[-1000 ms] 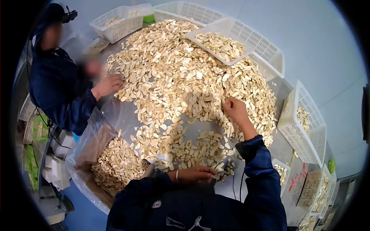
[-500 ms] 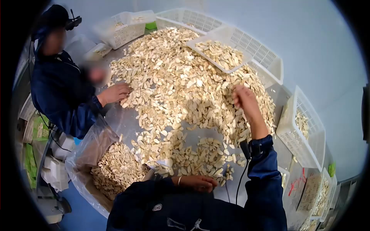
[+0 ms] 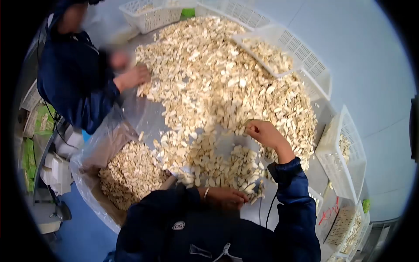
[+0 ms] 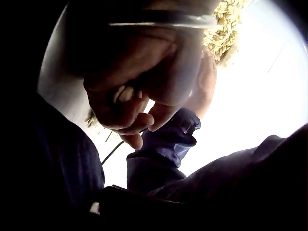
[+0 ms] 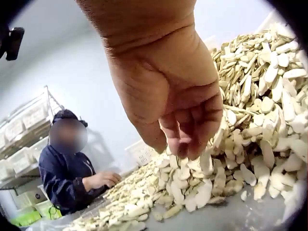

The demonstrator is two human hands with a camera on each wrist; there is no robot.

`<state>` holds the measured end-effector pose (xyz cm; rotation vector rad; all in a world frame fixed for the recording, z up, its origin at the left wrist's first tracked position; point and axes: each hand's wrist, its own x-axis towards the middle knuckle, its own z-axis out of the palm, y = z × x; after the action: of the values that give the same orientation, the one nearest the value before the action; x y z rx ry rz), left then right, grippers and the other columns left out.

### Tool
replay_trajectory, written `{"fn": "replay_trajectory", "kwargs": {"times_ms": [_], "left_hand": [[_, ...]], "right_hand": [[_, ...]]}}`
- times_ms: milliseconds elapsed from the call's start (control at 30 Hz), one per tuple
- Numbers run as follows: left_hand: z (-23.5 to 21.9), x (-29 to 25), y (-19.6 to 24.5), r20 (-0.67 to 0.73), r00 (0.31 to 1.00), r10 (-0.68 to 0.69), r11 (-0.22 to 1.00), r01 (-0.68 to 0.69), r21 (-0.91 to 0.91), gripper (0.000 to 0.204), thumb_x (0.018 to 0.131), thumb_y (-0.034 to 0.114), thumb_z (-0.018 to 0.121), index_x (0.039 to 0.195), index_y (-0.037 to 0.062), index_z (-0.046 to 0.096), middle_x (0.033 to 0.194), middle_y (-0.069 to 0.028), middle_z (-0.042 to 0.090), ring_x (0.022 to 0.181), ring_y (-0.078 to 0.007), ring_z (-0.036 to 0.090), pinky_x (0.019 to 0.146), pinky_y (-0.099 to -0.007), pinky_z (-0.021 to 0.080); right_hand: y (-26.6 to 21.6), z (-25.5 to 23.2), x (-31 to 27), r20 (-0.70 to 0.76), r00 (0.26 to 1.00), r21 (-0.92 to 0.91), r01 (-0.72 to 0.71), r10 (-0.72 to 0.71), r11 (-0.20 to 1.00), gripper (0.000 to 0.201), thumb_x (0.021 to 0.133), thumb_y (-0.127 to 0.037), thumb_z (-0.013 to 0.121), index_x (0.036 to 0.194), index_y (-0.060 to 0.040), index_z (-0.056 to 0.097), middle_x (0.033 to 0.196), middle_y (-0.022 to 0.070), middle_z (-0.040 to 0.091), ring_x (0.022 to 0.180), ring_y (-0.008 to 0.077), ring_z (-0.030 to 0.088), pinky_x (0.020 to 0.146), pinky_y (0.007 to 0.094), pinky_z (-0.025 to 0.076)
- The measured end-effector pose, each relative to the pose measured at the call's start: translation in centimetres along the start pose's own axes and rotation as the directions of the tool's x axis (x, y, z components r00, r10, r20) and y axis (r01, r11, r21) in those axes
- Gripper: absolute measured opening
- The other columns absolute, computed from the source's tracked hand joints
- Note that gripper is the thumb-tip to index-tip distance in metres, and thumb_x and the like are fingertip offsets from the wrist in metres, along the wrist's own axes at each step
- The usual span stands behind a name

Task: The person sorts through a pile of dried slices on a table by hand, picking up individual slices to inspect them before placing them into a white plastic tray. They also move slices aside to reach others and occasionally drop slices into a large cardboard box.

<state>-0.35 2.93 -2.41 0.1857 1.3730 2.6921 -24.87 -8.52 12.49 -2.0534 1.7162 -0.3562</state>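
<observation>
A broad heap of pale dried slices [image 3: 205,74] covers the metal table, with a smaller cluster of slices [image 3: 224,168] nearer the body. My right hand [image 3: 266,133] is at the near right edge of the heap. In the right wrist view its loosely bent fingers [image 5: 192,144] point down among the slices, thumb apart from them and nothing visible between. Close to my body, my left hand [image 3: 224,196], with a light band at the wrist, lies beside the small cluster. Its curled fingers hold a few pale slices [image 4: 126,94] against the palm in the left wrist view.
A lined box [image 3: 131,174] full of slices stands at the left. White baskets [image 3: 345,153] line the right and back edges, and a tray [image 3: 266,52] of slices sits on the heap's far side. Another person [image 3: 74,74] works at the left. A dark cable [image 3: 269,212] runs near my right sleeve.
My right hand first moved outward to the right over the heap, then came back left and nearer. The left hand stays by the small cluster. The head view has shifted slightly.
</observation>
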Motion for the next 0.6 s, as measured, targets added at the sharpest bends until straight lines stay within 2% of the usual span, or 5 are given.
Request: {"fn": "replay_trajectory", "kwargs": {"times_ms": [67, 300, 400, 533, 600], "left_hand": [[1.0, -0.4, 2.8, -0.028, 0.972, -0.232, 0.927, 0.212, -0.310, 0.030, 0.104, 0.018, 0.054, 0.131, 0.0063, 0.054, 0.091, -0.0017, 0.062, 0.066, -0.0035, 0.049, 0.052, -0.0187, 0.037], [0.3, -0.6, 1.2, 0.037, 0.978, -0.205, 0.918, 0.205, -0.339, 0.032, 0.103, 0.018, 0.053, 0.132, 0.0053, 0.053, 0.095, -0.0026, 0.063, 0.066, -0.0042, 0.048, 0.055, -0.0190, 0.037], [0.3, -0.4, 1.2, 0.066, 0.976, -0.206, 0.928, 0.216, -0.304, 0.032, 0.104, 0.016, 0.051, 0.134, 0.0042, 0.052, 0.097, -0.0037, 0.063, 0.064, -0.0042, 0.046, 0.054, -0.0192, 0.037], [0.2, -0.2, 0.8, 0.050, 0.970, -0.236, 0.930, 0.241, -0.276, 0.031, 0.105, 0.015, 0.050, 0.134, 0.0038, 0.052, 0.098, -0.0047, 0.063, 0.061, -0.0046, 0.045, 0.053, -0.0198, 0.037], [0.2, -0.3, 0.9, 0.068, 0.965, -0.253, 0.915, 0.261, -0.308, 0.031, 0.105, 0.015, 0.049, 0.133, 0.0035, 0.052, 0.098, -0.0047, 0.064, 0.062, -0.0045, 0.045, 0.054, -0.0199, 0.037]], "right_hand": [[0.3, 1.7, -1.7, 0.057, 0.998, -0.025, 0.012, -0.011, 1.000, 0.024, 0.086, -0.018, 0.068, 0.105, -0.0034, 0.067, 0.087, 0.0169, 0.068, 0.076, 0.0396, 0.063, 0.070, 0.0429, 0.051], [-0.2, 3.9, -10.8, -0.056, 0.955, 0.167, -0.279, 0.292, 0.946, 0.023, 0.091, -0.010, 0.066, 0.113, -0.0020, 0.064, 0.081, 0.0068, 0.062, 0.071, 0.0145, 0.060, 0.066, 0.0296, 0.050], [-1.0, 4.8, -14.2, -0.008, 0.908, 0.286, -0.400, 0.419, 0.871, 0.026, 0.090, -0.014, 0.069, 0.113, -0.0018, 0.065, 0.081, 0.0106, 0.065, 0.071, 0.0220, 0.064, 0.069, 0.0327, 0.053], [-3.7, 6.6, -15.6, -0.170, 0.895, 0.329, -0.343, 0.413, 0.880, 0.021, 0.089, -0.004, 0.068, 0.110, -0.0021, 0.066, 0.089, 0.0116, 0.066, 0.072, 0.0218, 0.065, 0.067, 0.0318, 0.053], [-4.3, 7.8, -15.1, -0.294, 0.913, 0.227, -0.222, 0.284, 0.948, 0.023, 0.085, 0.002, 0.066, 0.108, -0.0030, 0.068, 0.103, 0.0137, 0.065, 0.089, 0.0289, 0.065, 0.077, 0.0353, 0.054]]}}
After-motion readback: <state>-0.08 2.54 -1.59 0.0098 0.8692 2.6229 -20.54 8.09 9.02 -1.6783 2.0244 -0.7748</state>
